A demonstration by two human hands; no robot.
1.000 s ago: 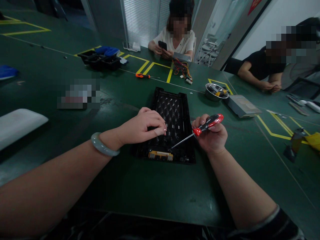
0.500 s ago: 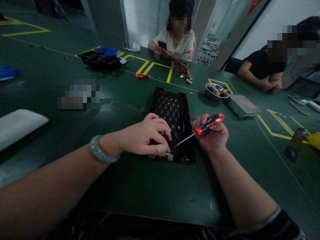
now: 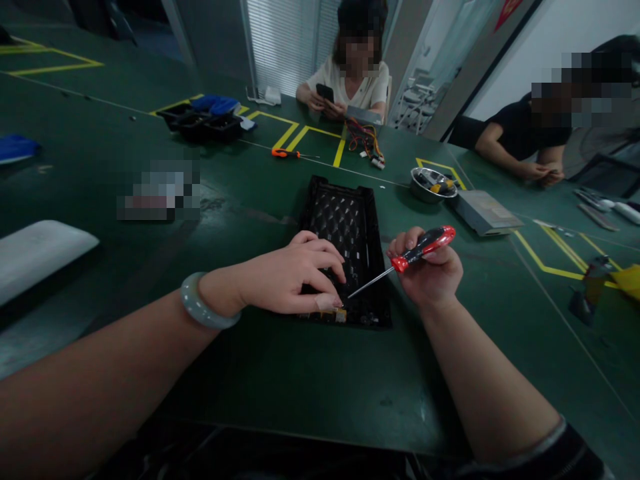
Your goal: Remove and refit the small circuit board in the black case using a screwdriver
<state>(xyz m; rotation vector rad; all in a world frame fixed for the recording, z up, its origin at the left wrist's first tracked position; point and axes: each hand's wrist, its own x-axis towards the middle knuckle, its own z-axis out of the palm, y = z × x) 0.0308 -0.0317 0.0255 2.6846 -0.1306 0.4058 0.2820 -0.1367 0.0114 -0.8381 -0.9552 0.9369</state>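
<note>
A black plastic panel (image 3: 345, 230) with a quilted pattern lies on the green table, a small circuit board (image 3: 340, 316) at its near end. Over that end curves my left hand (image 3: 307, 270), wearing a pale bangle; thumb and forefinger are closed together at the circuit board and partly cover it. Whether a small part sits between those fingertips is hidden. My right hand (image 3: 433, 273) grips a red and black screwdriver (image 3: 425, 247) by its handle. The shaft slants down to the left, its tip beside my left fingertips, close to the board.
Beyond the panel lie an orange screwdriver (image 3: 286, 153), coloured cables (image 3: 367, 143), a metal bowl of parts (image 3: 433, 193) and a grey metal box (image 3: 487, 212). A black tray (image 3: 200, 123) stands back left, a white cover (image 3: 45, 253) at left. Two people sit across the table.
My right hand and the screwdriver handle have shifted slightly right. My left thumb has come lower over the circuit board, covering more of it. The panel stays in place.
</note>
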